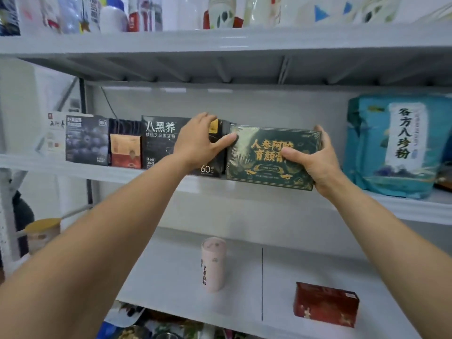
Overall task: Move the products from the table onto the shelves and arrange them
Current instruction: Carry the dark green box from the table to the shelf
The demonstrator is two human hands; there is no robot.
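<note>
Nearest, on the white lower shelf [171, 277], a pale pink cardboard tube [212, 265] is standing upright. A flat red cardboard box [326, 304] is lying well apart to its right, leaving bare shelf between them. Above, the right hand [315, 160] is clamping the right end of a dark green cardboard box with gold lettering [264, 174], thumb across its front and fingers behind. That box is sitting upright at the front edge of the white middle shelf [403, 211]. The left hand [200, 143] is lying spread, thumb pressing the box's left edge, fingers resting over the top of a black cardboard box marked 60 [216, 162] just beside it. Rightward, a gap is separating the green box from a teal printed bag [396, 145]. Farthest up, blurred bottles [112, 18] are crowding the top shelf.
</note>
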